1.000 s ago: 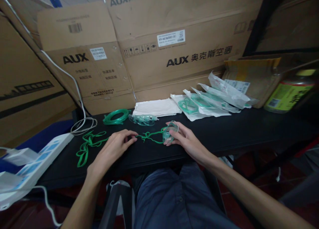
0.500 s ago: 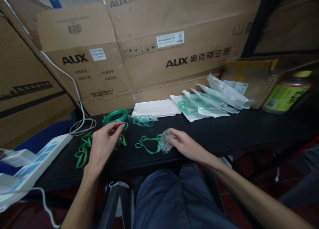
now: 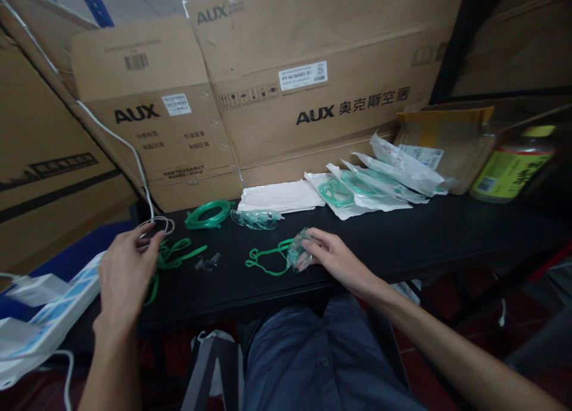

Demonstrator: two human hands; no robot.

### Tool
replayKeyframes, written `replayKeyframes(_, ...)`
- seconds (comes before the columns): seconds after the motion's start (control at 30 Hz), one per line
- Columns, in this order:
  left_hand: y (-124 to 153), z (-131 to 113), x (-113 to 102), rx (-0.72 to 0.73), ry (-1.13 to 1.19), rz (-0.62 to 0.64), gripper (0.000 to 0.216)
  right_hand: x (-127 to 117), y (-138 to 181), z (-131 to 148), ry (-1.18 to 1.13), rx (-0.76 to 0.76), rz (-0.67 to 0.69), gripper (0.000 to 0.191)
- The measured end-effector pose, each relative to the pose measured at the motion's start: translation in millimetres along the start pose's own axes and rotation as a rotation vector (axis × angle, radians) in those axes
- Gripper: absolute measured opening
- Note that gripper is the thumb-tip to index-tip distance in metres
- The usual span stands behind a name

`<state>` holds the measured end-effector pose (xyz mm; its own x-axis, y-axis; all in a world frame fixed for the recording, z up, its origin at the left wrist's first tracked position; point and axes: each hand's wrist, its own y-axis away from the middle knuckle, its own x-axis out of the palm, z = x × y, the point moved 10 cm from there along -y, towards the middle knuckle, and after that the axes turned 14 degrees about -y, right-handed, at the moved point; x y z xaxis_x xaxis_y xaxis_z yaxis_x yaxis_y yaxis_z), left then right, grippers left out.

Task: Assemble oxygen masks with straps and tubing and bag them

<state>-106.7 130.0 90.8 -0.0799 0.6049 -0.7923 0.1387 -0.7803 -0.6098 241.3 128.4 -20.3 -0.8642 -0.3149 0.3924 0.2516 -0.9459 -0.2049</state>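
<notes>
My right hand [image 3: 328, 253] is closed on a clear green-tinted oxygen mask [image 3: 295, 251] just above the front of the black table. A green elastic strap [image 3: 270, 272] loops out from the mask to the left. My left hand [image 3: 129, 268] is over the left side, thumb and fingers a little apart, beside a pile of green elastic straps [image 3: 176, 256] that it partly hides. Small clear plastic pieces [image 3: 208, 262] lie between the hands. Behind them sit a coil of green tubing [image 3: 209, 214] and another clear mask [image 3: 257, 219].
White packets [image 3: 281, 196] and several packs with green tubing [image 3: 337, 192] line the back of the table [image 3: 402, 244]. At left are a power strip [image 3: 58, 315] and white cable [image 3: 143, 167]. A yellow-labelled bottle [image 3: 512, 167] stands right, before tall cardboard boxes [image 3: 339, 59].
My left hand has moved left from the middle to the strap pile, and a strap it held now lies there. The small clear pieces are uncovered. My right hand keeps the mask nearly in place.
</notes>
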Motion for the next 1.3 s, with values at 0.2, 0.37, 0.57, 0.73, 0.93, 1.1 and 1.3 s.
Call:
replayKeyframes(0.2,25.1,-90.2,8.7,0.214,0.277,0.264,0.045,-14.6,2.0,-0.6,-0.231,0.04,-0.145,0.023)
replayKeyframes(0.37,45.3,-134.8,23.3,0.372,0.309,0.467,0.041,-15.7,0.9,-2.5,-0.341,0.057,-0.137,0.027)
replayKeyframes(0.57,60.9,-150.8,48.7,0.487,0.333,0.554,0.035,-11.2,1.5,-1.8,-0.393,0.072,-0.09,0.034)
replayKeyframes(0.73,68.7,-160.9,53.4,0.585,0.465,0.555,0.027,-8.3,2.4,-0.4,-0.382,0.079,-0.061,0.041)
replayKeyframes(0.93,70.2,-167.5,60.4,0.624,0.515,0.5,0.028,-5.8,3.1,0.1,-0.358,0.075,-0.018,0.04)
replayKeyframes(1.1,72.8,-171.3,62.7,0.612,0.625,0.51,0.026,-3.0,3.3,-0.6,-0.368,0.092,-0.011,0.044)
replayKeyframes(1.3,59.7,-167.0,53.1,0.533,0.637,0.375,0.026,-2.9,3.6,-4.4,-0.355,0.121,-0.05,0.052)
